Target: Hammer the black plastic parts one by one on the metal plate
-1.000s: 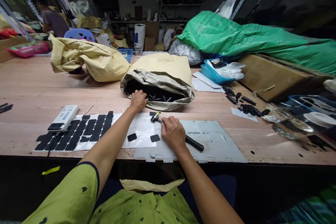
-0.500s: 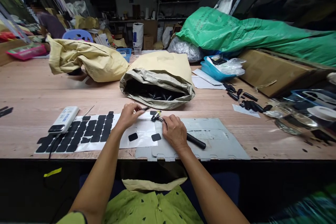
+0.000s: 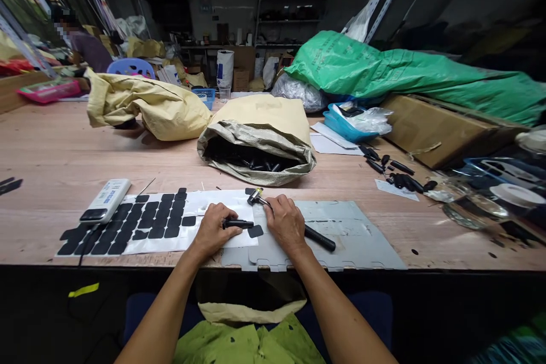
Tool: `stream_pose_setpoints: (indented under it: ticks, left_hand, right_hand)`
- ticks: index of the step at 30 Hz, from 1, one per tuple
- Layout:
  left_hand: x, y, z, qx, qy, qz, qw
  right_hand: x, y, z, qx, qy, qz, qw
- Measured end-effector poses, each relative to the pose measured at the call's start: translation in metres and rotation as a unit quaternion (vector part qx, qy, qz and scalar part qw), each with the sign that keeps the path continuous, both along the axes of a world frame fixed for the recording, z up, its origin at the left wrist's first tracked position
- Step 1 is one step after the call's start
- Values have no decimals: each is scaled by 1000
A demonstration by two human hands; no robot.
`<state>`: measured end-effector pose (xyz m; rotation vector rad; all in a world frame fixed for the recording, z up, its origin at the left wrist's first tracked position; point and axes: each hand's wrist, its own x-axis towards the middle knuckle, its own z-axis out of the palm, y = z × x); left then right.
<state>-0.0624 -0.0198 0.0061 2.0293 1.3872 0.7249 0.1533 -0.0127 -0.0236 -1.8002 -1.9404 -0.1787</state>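
My left hand is closed around a black tube-shaped part, which points right just above the white sheet. My right hand grips a small hammer by its shaft; the metal hammer head shows left of my fingers and the black handle sticks out to the right. Beneath the hammer lies a grey board. Rounded black pads stand in rows on the white sheet, and a loose black pad lies between my hands.
Beyond my hands, an open woven sack holds black parts. A white electronic device sits left. To the right are scattered black parts, a blue basket and a cardboard box under green sheeting. A person sits far left.
My left hand has come down and nearer to me, and its black part now points right. My right hand keeps the hammer in nearly the same place. The view has tilted slightly upward.
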Motion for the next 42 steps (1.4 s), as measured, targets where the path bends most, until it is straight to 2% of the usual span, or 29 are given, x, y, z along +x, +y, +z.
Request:
stream_pose_setpoints:
  ticks: [4, 8, 13, 16, 22, 27, 30, 35, 40, 42]
  left_hand:
    - [0, 1, 0, -5, -12, 10, 1000]
    - [0, 2, -2, -6, -20, 15, 1000]
    - [1, 4, -7, -11, -25, 20, 999]
    - [3, 4, -7, -18, -26, 33, 999]
    - [7, 4, -1, -40, 7, 46, 998]
    - [7, 5, -3, -35, 14, 56, 998]
    - [7, 4, -3, -36, 9, 56, 998]
    - [8, 2, 0, -56, -23, 66, 996]
    - [9, 2, -1, -48, -29, 70, 996]
    - [9, 2, -2, -46, -30, 70, 996]
  right_hand:
    - [0, 0, 5, -23, -12, 4, 1000]
    - [-5, -14, 18, -16, 62, 21, 998]
    - [-19, -38, 26, -25, 223, 137, 965]
    - [-26, -46, 26, -36, 257, 166, 951]
    - [-37, -57, 28, -17, 220, 185, 958]
    - [-44, -61, 24, -44, 168, 162, 971]
    - [-43, -60, 24, -55, 185, 153, 969]
    - [-34, -60, 29, -32, 238, 143, 960]
    - [-28, -64, 28, -72, 202, 133, 968]
    - [-25, -62, 29, -59, 200, 131, 969]
